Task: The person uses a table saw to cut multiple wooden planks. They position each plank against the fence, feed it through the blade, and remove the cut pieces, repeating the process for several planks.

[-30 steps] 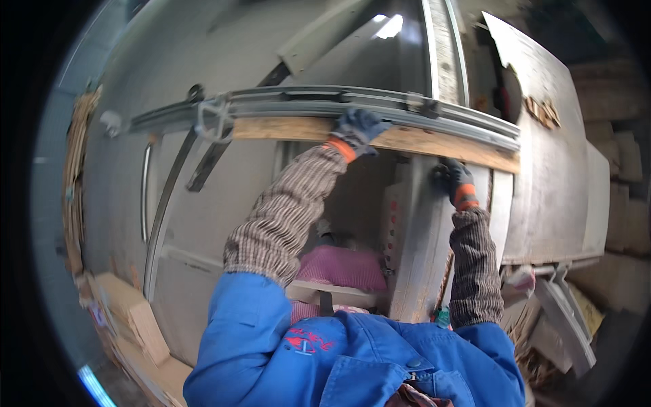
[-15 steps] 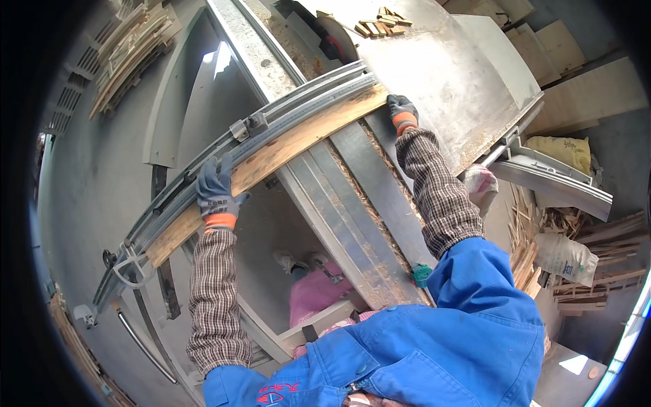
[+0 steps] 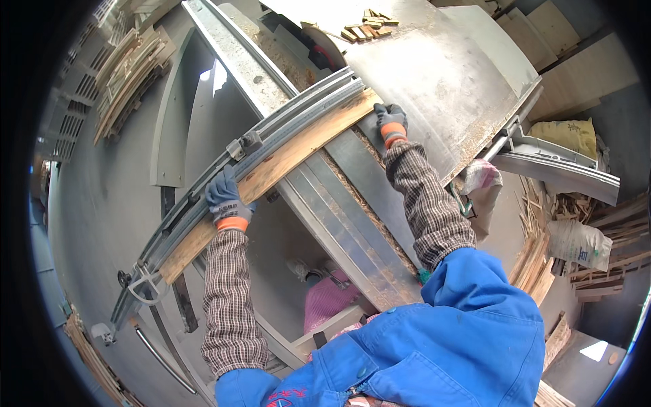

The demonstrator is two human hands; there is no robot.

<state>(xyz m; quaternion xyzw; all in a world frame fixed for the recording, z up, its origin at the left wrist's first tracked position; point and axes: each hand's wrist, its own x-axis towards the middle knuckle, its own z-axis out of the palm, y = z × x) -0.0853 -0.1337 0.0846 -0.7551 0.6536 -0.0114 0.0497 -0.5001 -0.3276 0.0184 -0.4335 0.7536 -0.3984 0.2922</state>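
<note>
A long, pale-brown wooden plank (image 3: 305, 150) slants across the frame's centre beside a grey metal rail (image 3: 302, 116); uneven hand pressure could skew it. The outstretched left hand (image 3: 229, 198), grey-gloved with orange cuff, lies over it left of centre; the right hand (image 3: 391, 120), gloved alike, curls at its upper end. Whether either's fingers clamp it, I cannot tell.

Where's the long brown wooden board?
In the head view, the board slants left of centre beside the grey metal rail, partly under the grey-gloved left hand; the grey-gloved right hand is by its right end.
</note>
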